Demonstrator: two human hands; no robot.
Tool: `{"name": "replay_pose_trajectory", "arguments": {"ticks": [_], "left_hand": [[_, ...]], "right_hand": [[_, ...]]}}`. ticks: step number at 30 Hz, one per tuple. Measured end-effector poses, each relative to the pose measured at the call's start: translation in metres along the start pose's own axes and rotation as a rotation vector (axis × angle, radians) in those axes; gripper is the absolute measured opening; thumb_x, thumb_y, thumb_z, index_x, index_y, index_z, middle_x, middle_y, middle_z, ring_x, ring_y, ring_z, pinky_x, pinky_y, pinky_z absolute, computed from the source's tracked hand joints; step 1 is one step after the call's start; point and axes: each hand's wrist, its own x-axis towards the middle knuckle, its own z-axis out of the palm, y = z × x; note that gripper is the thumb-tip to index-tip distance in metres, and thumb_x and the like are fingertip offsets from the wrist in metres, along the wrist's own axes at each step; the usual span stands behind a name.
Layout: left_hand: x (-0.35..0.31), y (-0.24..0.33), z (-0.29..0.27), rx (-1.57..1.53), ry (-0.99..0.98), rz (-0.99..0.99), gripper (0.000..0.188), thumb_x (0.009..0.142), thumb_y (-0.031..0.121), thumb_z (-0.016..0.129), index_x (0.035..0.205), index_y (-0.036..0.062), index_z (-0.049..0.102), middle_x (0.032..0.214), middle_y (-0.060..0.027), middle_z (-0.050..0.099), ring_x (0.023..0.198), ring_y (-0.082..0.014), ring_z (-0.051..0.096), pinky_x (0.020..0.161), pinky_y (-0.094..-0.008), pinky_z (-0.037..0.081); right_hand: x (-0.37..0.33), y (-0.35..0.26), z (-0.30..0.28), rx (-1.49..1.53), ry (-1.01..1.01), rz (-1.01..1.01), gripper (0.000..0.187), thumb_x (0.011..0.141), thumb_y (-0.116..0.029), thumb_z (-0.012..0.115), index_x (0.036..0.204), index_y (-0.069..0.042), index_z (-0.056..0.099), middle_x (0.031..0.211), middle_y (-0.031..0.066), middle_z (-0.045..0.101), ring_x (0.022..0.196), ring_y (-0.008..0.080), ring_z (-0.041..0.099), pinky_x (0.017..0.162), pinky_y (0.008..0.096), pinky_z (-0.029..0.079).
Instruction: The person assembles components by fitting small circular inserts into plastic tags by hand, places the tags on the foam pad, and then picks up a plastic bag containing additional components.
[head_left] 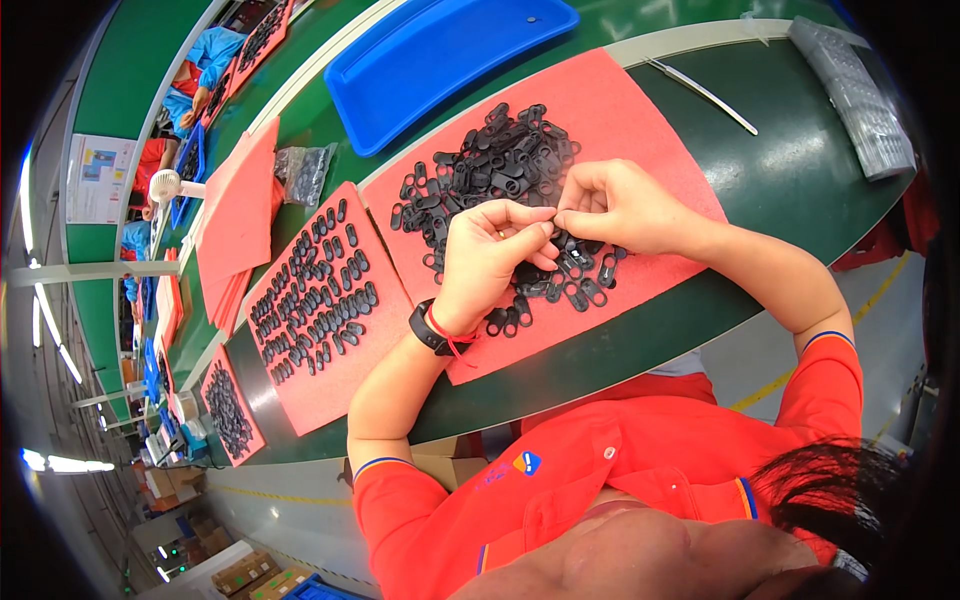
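Both my hands meet above a pile of small black oval parts with ring-shaped holes [500,150], heaped on a pink foam sheet [640,110]. My left hand [490,255] has thumb and fingertips pinched together; a dark band circles its wrist. Against it, my right hand [615,208] pinches with thumb and forefinger. Whatever lies between the fingertips is too small and covered to name. Just below the hands, several loose black parts [575,290] spread toward the near edge of the sheet. To the left, a second pink sheet [340,395] carries black parts set out in rows [320,285].
A blue tray [400,85] lies beyond the pile. A white-handled tool [705,95] and stacked clear plastic trays [855,100] are at the far right. Further left are folded pink sheets [240,215], a clear bag [303,172] and a small fan [168,186]. Other people sit along the line.
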Motion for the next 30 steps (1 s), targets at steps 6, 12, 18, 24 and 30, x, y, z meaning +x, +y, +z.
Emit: {"name": "replay_pose_trajectory", "arguments": {"ticks": [6,12,18,24,30], "left_hand": [[0.001,-0.001,-0.001,0.010,0.012,-0.014,0.014,0.081,-0.002,0.060,0.095,-0.0075,0.062,0.080,-0.0119,0.065,0.063,-0.0131,0.063,0.057,-0.0228,0.054],[0.001,-0.001,-0.001,0.021,0.018,-0.027,0.014,0.081,-0.002,0.060,0.094,-0.0077,0.062,0.080,-0.0118,0.065,0.062,-0.0125,0.063,0.056,-0.0224,0.053],[0.001,-0.001,0.000,0.020,0.023,-0.026,0.014,0.082,-0.002,0.060,0.094,-0.0074,0.062,0.078,-0.0112,0.065,0.060,-0.0116,0.062,0.054,-0.0215,0.052],[-0.001,-0.001,0.000,0.039,0.022,-0.043,0.012,0.082,-0.001,0.061,0.093,-0.0063,0.062,0.075,-0.0097,0.064,0.057,-0.0095,0.060,0.051,-0.0203,0.051],[0.001,-0.001,0.000,0.032,0.023,-0.001,0.014,0.081,0.001,0.063,0.093,-0.0056,0.062,0.073,-0.0073,0.063,0.055,-0.0071,0.057,0.048,-0.0177,0.048]], "right_hand": [[0.001,0.002,0.001,-0.011,0.008,0.004,0.013,0.080,-0.011,0.064,0.080,0.000,0.059,0.070,0.0008,0.059,0.061,0.0036,0.051,0.053,0.0201,0.040],[0.001,0.001,0.001,-0.034,0.012,0.005,0.014,0.079,-0.012,0.064,0.079,0.001,0.059,0.070,0.0011,0.059,0.062,0.0038,0.052,0.054,0.0202,0.040],[0.001,0.001,0.002,-0.032,0.013,0.020,0.014,0.079,-0.012,0.064,0.079,0.001,0.058,0.070,0.0014,0.059,0.063,0.0041,0.052,0.054,0.0207,0.041],[-0.003,-0.001,0.008,-0.097,0.044,-0.014,0.014,0.078,-0.011,0.064,0.077,0.000,0.056,0.068,0.0014,0.057,0.063,0.0059,0.051,0.054,0.0219,0.041],[0.004,0.008,0.006,0.015,0.030,-0.015,0.013,0.080,-0.011,0.064,0.078,-0.001,0.056,0.071,0.0010,0.058,0.065,0.0061,0.053,0.055,0.0216,0.042]]}}
